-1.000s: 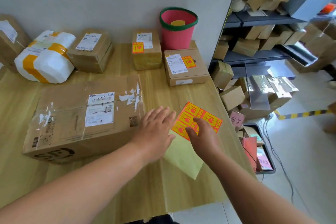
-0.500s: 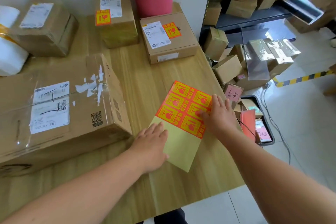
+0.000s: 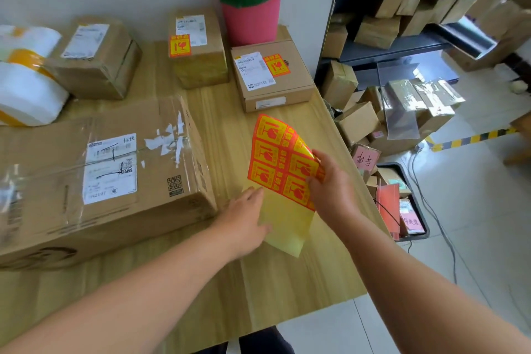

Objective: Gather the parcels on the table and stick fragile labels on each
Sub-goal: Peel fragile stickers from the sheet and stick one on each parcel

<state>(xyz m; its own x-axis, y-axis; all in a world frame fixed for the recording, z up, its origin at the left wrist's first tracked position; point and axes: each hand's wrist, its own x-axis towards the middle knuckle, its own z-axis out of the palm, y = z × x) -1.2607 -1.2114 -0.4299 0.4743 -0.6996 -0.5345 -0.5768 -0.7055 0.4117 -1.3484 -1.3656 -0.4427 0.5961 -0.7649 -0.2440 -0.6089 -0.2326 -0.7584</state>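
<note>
The taped box [image 3: 198, 49] and flat box [image 3: 273, 75] at upper centre carry labels. The big carton [image 3: 100, 175], upper-left box [image 3: 94, 57] and white parcel [image 3: 28, 89] don't. The right hand [image 3: 330, 190] pinches the label sheet [image 3: 281, 164], and the left hand [image 3: 244, 218] lies flat on it.

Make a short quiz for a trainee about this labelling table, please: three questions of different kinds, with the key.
1. True or false: the right hand pinches the label sheet by its edge.
2. How many parcels on the table already carry a fragile label? A one, B two, C four.
3. Fill in: the left hand presses on the sheet's bare ____ backing.
Key: 1 true; 2 B, the small box and the flat box; 3 yellow.
</note>
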